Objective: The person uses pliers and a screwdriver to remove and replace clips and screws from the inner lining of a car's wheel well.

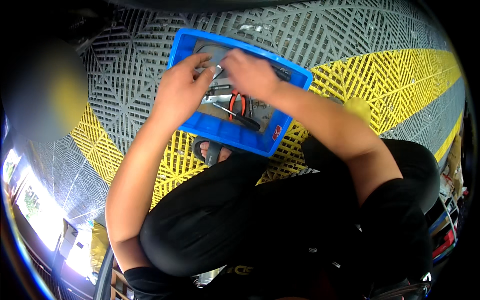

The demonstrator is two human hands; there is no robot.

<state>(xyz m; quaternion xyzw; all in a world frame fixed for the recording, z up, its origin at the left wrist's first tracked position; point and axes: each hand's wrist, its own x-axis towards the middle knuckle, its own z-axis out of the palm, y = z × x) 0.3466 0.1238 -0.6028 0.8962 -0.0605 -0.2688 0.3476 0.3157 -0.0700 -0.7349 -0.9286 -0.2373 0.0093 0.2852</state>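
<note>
Still mid-sorting: left hand [180, 92] and right hand [248, 74] pinching something small, unclear, over bin [235, 135]; pliers [236, 104] untouched.

Both hands meet out front, fingers bent.
Left hand [181, 92] and right hand [250, 75] nearly touch at the fingertips; both forearms reach forward over the bent knees.

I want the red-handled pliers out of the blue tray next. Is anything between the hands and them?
Nothing covers the red-handled pliers in the blue tray. Both the left hand and right hand hover just above them, over a grey part. A black-handled screwdriver lies alongside.
</note>
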